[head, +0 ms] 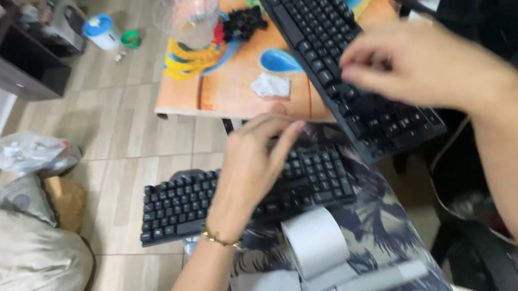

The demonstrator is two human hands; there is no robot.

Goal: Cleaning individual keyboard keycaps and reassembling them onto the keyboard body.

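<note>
From the head camera you look down over your lap, which is draped in a dark cloth with a pale palm-leaf print [379, 229], toward a low table with a colourful painted top [226, 87] at the far centre.

Your left hand [251, 166] rests on a black rectangular computer keyboard [178, 206] that lies flat across your lap, its long side running left to right. The fingers are loosely curled together and point to the far right, touching the keys near the keyboard's middle; whether they pinch anything you cannot tell. A thin gold chain bracelet [221, 239] circles that wrist.

Your right hand [419, 65] is over a second black keyboard [340, 58], which stretches from the table at the far end to the right of your lap at the near end, raised and tilted. The keys are dark with faint white marks. The fingers are bent and drawn close, tips on the keys at the keyboard's middle; the hand is blurred, so you cannot tell whether it grips a key.

Near you, on the cloth, stands a white paper roll [314, 240]. On the table sit a clear plastic jug [189, 14], a heap of loose black keycaps [245, 23] just beside it and a crumpled white tissue [270, 85]. On the tiled floor at left lie a beige cloth bag [25, 257] and a round white tub with a blue lid [101, 30].
</note>
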